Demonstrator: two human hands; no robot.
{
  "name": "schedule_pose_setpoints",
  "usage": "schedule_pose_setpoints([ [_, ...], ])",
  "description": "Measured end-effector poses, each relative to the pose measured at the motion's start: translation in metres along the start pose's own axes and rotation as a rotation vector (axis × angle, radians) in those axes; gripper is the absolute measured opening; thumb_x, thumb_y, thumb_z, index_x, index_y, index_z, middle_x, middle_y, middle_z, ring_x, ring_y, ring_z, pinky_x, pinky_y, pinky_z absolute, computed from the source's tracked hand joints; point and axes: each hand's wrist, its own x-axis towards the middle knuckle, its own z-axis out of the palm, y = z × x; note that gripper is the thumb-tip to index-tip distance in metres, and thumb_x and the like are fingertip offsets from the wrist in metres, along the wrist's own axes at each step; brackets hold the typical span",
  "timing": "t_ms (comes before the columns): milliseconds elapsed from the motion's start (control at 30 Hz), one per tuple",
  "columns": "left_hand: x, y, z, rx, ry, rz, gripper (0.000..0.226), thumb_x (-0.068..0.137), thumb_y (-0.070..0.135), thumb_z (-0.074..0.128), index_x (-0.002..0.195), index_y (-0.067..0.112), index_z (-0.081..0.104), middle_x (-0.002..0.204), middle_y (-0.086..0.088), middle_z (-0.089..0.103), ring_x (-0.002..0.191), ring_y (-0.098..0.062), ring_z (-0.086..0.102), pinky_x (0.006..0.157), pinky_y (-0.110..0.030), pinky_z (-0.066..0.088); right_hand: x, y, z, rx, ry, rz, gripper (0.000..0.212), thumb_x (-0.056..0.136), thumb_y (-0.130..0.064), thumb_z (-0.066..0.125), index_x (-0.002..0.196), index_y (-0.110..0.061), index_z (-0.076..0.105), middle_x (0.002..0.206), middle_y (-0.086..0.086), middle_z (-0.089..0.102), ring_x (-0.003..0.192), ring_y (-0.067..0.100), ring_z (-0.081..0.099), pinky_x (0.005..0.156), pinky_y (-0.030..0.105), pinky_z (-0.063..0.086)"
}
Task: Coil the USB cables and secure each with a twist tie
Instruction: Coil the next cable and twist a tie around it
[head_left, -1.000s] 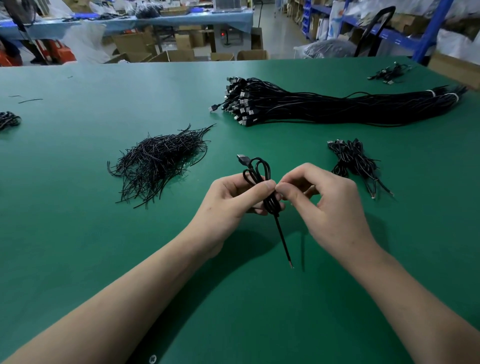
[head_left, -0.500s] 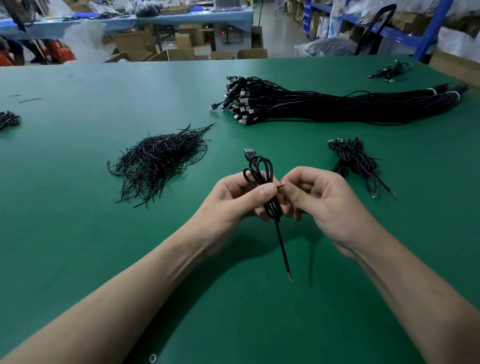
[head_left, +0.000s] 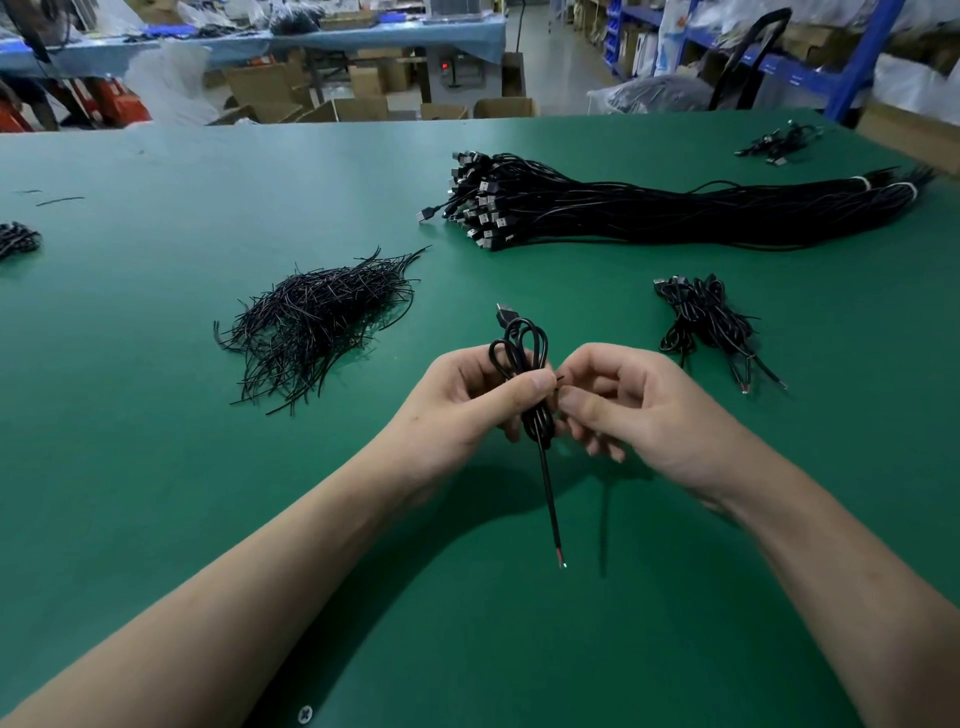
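Note:
A coiled black USB cable (head_left: 522, 345) is held upright above the green table (head_left: 156, 467), its plug at the top and a bare wire tail hanging down toward me. My left hand (head_left: 467, 402) pinches the coil's waist between thumb and fingers. My right hand (head_left: 639, 410) touches the same waist, fingertips pinched on the short end of a black twist tie (head_left: 559, 378) that sticks out there. A loose heap of black twist ties (head_left: 317, 322) lies to the left. A long bundle of uncoiled USB cables (head_left: 675, 213) lies across the back right.
A small pile of coiled, tied cables (head_left: 706, 322) rests right of my hands. More cables lie at the far right corner (head_left: 779, 143) and at the left edge (head_left: 15, 239). Beyond the table's far edge stand cardboard boxes (head_left: 353, 106) and blue shelving (head_left: 857, 57).
My right hand has curled in closer to the coil's waist and turned slightly. The coil has tipped a little more upright. My left hand keeps the same grip.

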Motion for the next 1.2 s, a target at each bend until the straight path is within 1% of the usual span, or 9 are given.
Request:
schedule_pose_setpoints([
  [167,-0.002,0.000,-0.002,-0.091,-0.097,-0.003,0.008,0.091,0.029,0.068,0.094,0.028,0.075,0.083,0.003,0.072,0.076,-0.014,0.068,0.076,-0.030,0.051,-0.002,-0.001,0.002,0.125,0.000,-0.017,0.017,0.091,-0.029,0.070,0.076,-0.025,0.062,0.069,0.003,0.062,0.056,0.012,0.052,0.045,0.018,0.035],
  [267,-0.004,0.000,-0.004,-0.148,-0.214,-0.013,0.012,0.091,0.037,0.071,0.097,0.027,0.073,0.087,0.007,0.072,0.080,-0.010,0.069,0.080,-0.026,0.055,-0.004,0.000,0.002,0.178,-0.047,-0.001,0.016,0.087,-0.032,0.068,0.080,-0.020,0.061,0.069,0.003,0.063,0.059,0.015,0.050,0.047,0.020,0.032],
  [400,-0.004,0.003,-0.008,-0.197,-0.326,-0.028,0.012,0.091,0.036,0.070,0.098,0.027,0.071,0.089,0.011,0.072,0.082,-0.008,0.070,0.082,-0.026,0.056,-0.004,0.002,0.004,0.199,-0.090,0.002,0.033,0.084,-0.035,0.071,0.086,-0.005,0.057,0.076,0.013,0.060,0.069,0.029,0.047,0.050,0.027,0.031],
  [500,-0.002,0.004,-0.011,-0.208,-0.362,-0.040,0.011,0.091,0.034,0.070,0.099,0.026,0.070,0.090,0.012,0.071,0.083,-0.007,0.070,0.083,-0.028,0.057,-0.003,0.001,0.004,0.212,-0.110,0.015,0.029,0.086,-0.032,0.070,0.088,-0.006,0.060,0.080,0.018,0.059,0.071,0.030,0.049,0.054,0.032,0.030],
  [667,-0.001,0.001,-0.006,-0.166,-0.242,-0.056,0.016,0.088,0.039,0.073,0.096,0.025,0.072,0.089,-0.001,0.073,0.081,-0.019,0.071,0.078,-0.027,0.054,-0.004,-0.001,-0.001,0.166,-0.097,0.025,0.008,0.096,-0.021,0.063,0.089,-0.018,0.067,0.081,0.009,0.068,0.073,0.018,0.061,0.057,0.024,0.046],
  [867,0.002,-0.003,-0.005,0.058,-0.124,-0.039,0.012,0.094,0.016,0.062,0.099,0.006,0.068,0.086,-0.007,0.072,0.079,-0.023,0.066,0.078,-0.040,0.052,-0.004,-0.005,-0.002,0.085,-0.094,0.087,0.034,0.100,-0.041,0.054,0.092,-0.010,0.067,0.086,0.007,0.070,0.078,0.018,0.064,0.059,0.029,0.048],
  [967,-0.001,-0.002,0.000,0.120,-0.164,-0.025,0.007,0.092,0.010,0.065,0.098,0.009,0.068,0.088,0.001,0.073,0.082,-0.014,0.067,0.080,-0.030,0.053,-0.004,-0.002,-0.002,0.010,-0.115,0.129,0.045,0.095,-0.046,0.059,0.092,-0.001,0.063,0.078,0.003,0.066,0.070,0.015,0.059,0.054,0.024,0.045],
  [1067,-0.001,0.000,0.001,0.221,-0.177,0.046,0.009,0.093,0.008,0.068,0.100,0.013,0.068,0.092,-0.003,0.073,0.086,-0.018,0.068,0.084,-0.036,0.055,-0.004,-0.001,-0.007,0.013,-0.148,0.164,0.046,0.093,-0.048,0.064,0.093,-0.001,0.063,0.079,0.005,0.064,0.067,0.015,0.057,0.052,0.022,0.042],
  [1200,-0.001,0.006,-0.001,0.382,-0.137,0.151,0.019,0.093,0.012,0.072,0.098,0.029,0.066,0.088,0.008,0.073,0.083,-0.014,0.069,0.081,-0.032,0.054,-0.005,0.001,-0.013,0.117,-0.204,0.219,0.045,0.085,-0.046,0.070,0.099,-0.003,0.066,0.082,0.006,0.061,0.067,0.015,0.056,0.049,0.021,0.041],
])
